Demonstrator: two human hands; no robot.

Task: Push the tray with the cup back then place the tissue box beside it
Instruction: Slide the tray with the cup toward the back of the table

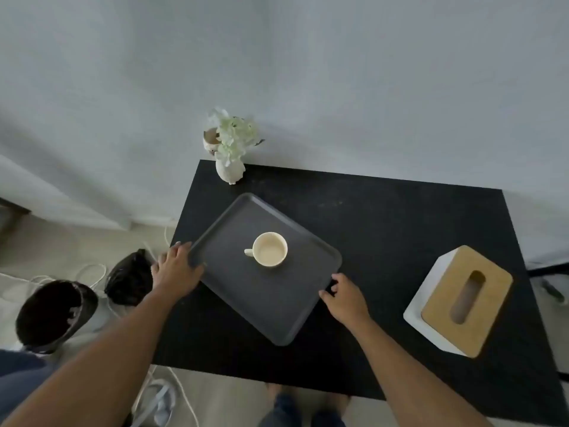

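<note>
A dark grey tray (246,303) lies turned at an angle on the left half of the black table (385,217). A cream cup (270,249) stands upright near the tray's middle, its handle pointing left. My left hand (177,268) grips the tray's left corner, thumb over the rim. My right hand (343,298) holds the tray's right edge, fingers curled at the rim. A white tissue box (458,300) with a wooden slotted lid sits apart on the table's right side, angled.
A white vase with pale flowers (229,149) stands at the table's back left corner, against the wall. On the floor to the left are a black-lined bin (54,315), a black bag (131,280) and white cables.
</note>
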